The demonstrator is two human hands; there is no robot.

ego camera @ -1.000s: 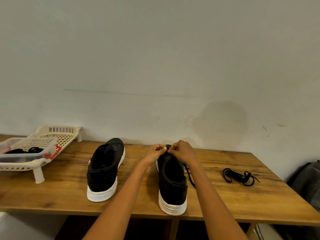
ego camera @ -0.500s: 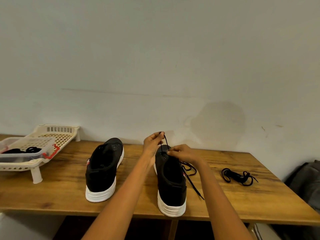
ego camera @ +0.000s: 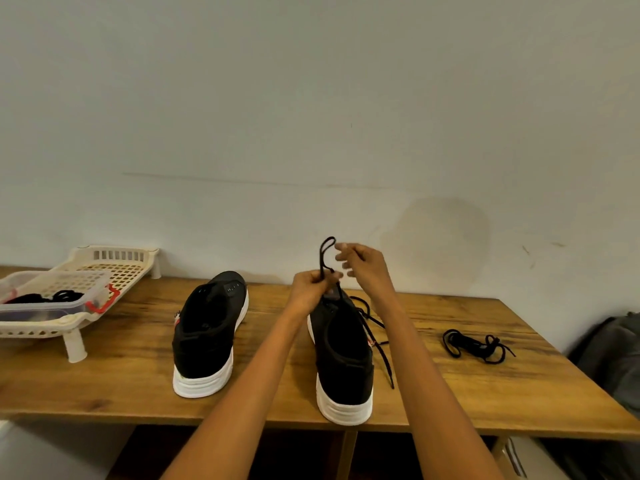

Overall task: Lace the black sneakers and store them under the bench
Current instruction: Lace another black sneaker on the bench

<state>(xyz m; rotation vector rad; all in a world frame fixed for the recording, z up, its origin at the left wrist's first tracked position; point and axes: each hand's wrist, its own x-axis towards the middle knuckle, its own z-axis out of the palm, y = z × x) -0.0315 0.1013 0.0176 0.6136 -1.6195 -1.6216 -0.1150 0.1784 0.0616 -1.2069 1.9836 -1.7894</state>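
Two black sneakers with white soles stand on the wooden bench [ego camera: 104, 382], heels toward me. The left sneaker [ego camera: 207, 330] has no lace. Over the toe of the right sneaker [ego camera: 341, 355] my left hand [ego camera: 310, 289] pinches a black lace [ego camera: 325, 252], whose loop sticks up above the fingers. My right hand [ego camera: 362, 263] hovers just right of the loop with fingers loosely spread, holding nothing. The rest of that lace trails down the shoe's right side onto the bench. A second black lace [ego camera: 476, 344] lies bundled further right.
A cream plastic rack [ego camera: 117, 268] stands at the bench's far left, with a clear box [ego camera: 52, 303] holding dark cords on it. The wall runs close behind the bench. A grey bag [ego camera: 613, 355] sits off the right end. Dark space shows under the bench.
My left hand pulled the lace up from the toe eyelets, so a loop now stands above it. My right hand let go of the shoe and rose beside the loop.
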